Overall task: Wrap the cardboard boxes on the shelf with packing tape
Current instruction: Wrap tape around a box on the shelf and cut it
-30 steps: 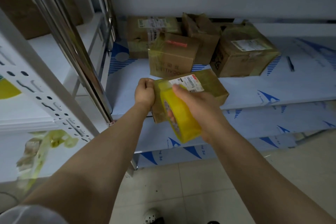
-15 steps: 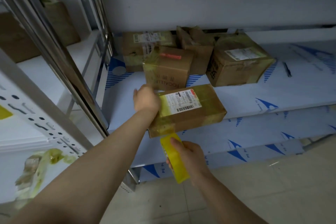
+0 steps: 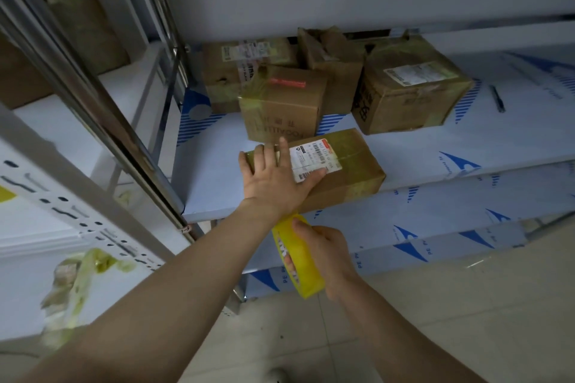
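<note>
Pressing one box (image 3: 353, 172), gripping one roll (image 3: 306, 270)

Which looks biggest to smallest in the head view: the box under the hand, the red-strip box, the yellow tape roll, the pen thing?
1. labelled box under the left hand
2. box with the red strip, farther back, so unsure
3. yellow tape roll, nearest the camera
4. dark pen-like thing
</note>
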`<state>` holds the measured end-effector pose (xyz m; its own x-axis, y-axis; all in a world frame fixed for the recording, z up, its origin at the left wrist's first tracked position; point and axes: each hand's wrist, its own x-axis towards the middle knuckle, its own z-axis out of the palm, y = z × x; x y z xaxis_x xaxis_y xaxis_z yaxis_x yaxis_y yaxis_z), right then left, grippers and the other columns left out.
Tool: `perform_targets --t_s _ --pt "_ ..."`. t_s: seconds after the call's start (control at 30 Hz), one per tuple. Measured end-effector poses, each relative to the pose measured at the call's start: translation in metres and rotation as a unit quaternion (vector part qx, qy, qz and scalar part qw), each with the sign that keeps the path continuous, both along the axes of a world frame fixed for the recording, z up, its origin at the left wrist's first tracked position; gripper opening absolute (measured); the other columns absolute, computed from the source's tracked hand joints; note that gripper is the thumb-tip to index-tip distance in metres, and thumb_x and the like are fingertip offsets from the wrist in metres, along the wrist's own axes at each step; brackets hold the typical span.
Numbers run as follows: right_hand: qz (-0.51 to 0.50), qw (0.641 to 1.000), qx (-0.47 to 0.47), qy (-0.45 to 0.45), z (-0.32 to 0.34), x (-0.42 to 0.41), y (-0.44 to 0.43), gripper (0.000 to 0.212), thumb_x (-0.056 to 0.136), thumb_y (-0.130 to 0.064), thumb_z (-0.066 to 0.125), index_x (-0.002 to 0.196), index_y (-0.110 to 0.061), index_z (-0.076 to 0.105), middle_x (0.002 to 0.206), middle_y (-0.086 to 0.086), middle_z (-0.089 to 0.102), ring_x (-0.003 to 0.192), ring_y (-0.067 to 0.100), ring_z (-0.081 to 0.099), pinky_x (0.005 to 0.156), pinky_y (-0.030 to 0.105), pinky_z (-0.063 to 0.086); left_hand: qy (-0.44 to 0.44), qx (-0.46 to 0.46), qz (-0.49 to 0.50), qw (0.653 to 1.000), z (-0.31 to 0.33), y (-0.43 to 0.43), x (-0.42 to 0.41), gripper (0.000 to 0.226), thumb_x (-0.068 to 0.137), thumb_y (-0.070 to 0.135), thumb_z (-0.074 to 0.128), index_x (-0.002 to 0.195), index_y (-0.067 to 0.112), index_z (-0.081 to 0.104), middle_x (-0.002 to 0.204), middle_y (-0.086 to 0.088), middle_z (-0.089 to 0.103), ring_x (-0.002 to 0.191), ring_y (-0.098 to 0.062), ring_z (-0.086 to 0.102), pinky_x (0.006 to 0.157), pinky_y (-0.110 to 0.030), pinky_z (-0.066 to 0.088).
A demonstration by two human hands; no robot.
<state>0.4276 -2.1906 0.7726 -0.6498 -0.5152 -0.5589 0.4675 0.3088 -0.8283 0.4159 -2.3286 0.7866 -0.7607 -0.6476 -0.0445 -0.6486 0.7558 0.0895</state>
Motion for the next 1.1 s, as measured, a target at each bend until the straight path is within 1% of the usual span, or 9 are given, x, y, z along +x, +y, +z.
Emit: perform_targets --t_s 0.17,0.23,0.3,0.4,0.5,0.7,0.87,0.97,1.1 --pt "-0.002 1.0 -0.014 -0.002 0.001 0.002 -0.003 0.04 0.087 -0.03 0.066 0.061 -0.005 0.05 0.053 0.014 0.06 0.042 0.019 0.06 0.051 0.025 0.048 -0.001 0.028 -0.005 1.0 0.005 0.0 -0.002 0.104 0.078 0.084 0.011 0.153 0.013 0.001 0.157 -0.012 0.012 0.145 -0.028 0.003 0.116 -0.053 0.001" --pt "-0.002 1.0 -0.013 -0.009 -0.001 0.0 -0.001 0.041 0.088 -0.028 0.065 0.058 -0.006 0.049 0.051 0.013 0.06 0.041 0.019 0.058 0.05 0.024 0.047 -0.035 0.095 -0.037 0.994 0.008 0.0 0.003 0.121 0.066 0.093 0.018 0.151 0.012 -0.011 0.159 -0.012 -0.01 0.146 -0.027 -0.015 0.117 -0.051 -0.008" --pt "0.007 1.0 -0.01 -0.015 0.001 -0.001 0.002 0.039 0.089 -0.027 0.065 0.058 -0.007 0.05 0.05 0.012 0.06 0.041 0.019 0.058 0.048 0.023 0.047 -0.103 0.13 -0.102 0.981 0.016 -0.015 0.013 0.131 0.059 0.094 0.037 0.149 0.019 -0.022 0.156 -0.008 -0.026 0.142 -0.024 -0.027 0.115 -0.048 -0.014" --pt "0.017 1.0 -0.003 -0.007 0.006 -0.003 0.005 0.033 0.091 -0.024 0.063 0.066 -0.005 0.052 0.044 0.004 0.057 0.036 0.01 0.056 0.04 0.015 0.044 -0.108 0.094 -0.178 0.974 0.017 -0.039 0.024 0.126 0.06 0.088 0.052 0.15 0.031 -0.015 0.158 -0.008 -0.017 0.144 -0.025 -0.019 0.113 -0.045 -0.014" --pt "0.02 1.0 -0.005 -0.009 0.014 -0.004 0.004 0.025 0.091 -0.022 0.062 0.078 -0.002 0.055 0.049 0.004 0.056 0.032 0.005 0.053 0.035 0.011 0.039 -0.041 0.062 -0.202 0.977 0.01 -0.036 0.027 0.12 0.055 0.085 0.042 0.153 0.031 -0.001 0.158 -0.013 -0.005 0.145 -0.028 -0.009 0.114 -0.044 -0.014" --pt "0.023 1.0 -0.001 0.004 0.012 -0.001 0.004 0.026 0.092 -0.025 0.061 0.077 -0.003 0.055 0.037 -0.006 0.055 0.032 0.003 0.053 0.034 0.01 0.038 -0.113 0.114 -0.169 0.972 0.015 -0.044 0.025 0.118 0.065 0.077 0.06 0.148 0.04 -0.015 0.155 -0.016 -0.024 0.141 -0.032 -0.026 0.114 -0.042 -0.012" --pt "0.023 1.0 0.006 0.003 0.011 0.0 0.003 0.029 0.091 -0.029 0.062 0.076 -0.004 0.059 0.043 -0.002 0.06 0.037 0.008 0.057 0.041 0.014 0.045 -0.167 0.127 -0.136 0.968 0.033 -0.043 0.012 0.119 0.066 0.079 0.058 0.151 0.033 -0.011 0.158 -0.015 -0.009 0.145 -0.031 -0.012 0.117 -0.046 -0.005" --pt "0.025 1.0 0.009 0.006 0.01 0.001 0.0 0.034 0.09 -0.032 0.062 0.068 -0.006 0.06 0.049 0.005 0.063 0.041 0.013 0.059 0.049 0.018 0.05 -0.101 0.146 -0.047 0.983 0.03 -0.038 -0.011 0.114 0.064 0.094 0.029 0.152 0.025 0.007 0.156 -0.016 0.018 0.144 -0.033 0.013 0.116 -0.048 0.006" --pt "0.017 1.0 0.002 0.002 0.01 0.003 -0.004 0.037 0.09 -0.03 0.063 0.064 -0.005 0.054 0.048 0.008 0.06 0.039 0.014 0.056 0.048 0.02 0.049 -0.041 -0.028 -0.021 0.999 0.011 -0.024 -0.016 0.091 0.082 0.082 0.018 0.136 0.012 0.038 0.138 -0.017 0.044 0.129 -0.033 0.037 0.106 -0.044 0.024"
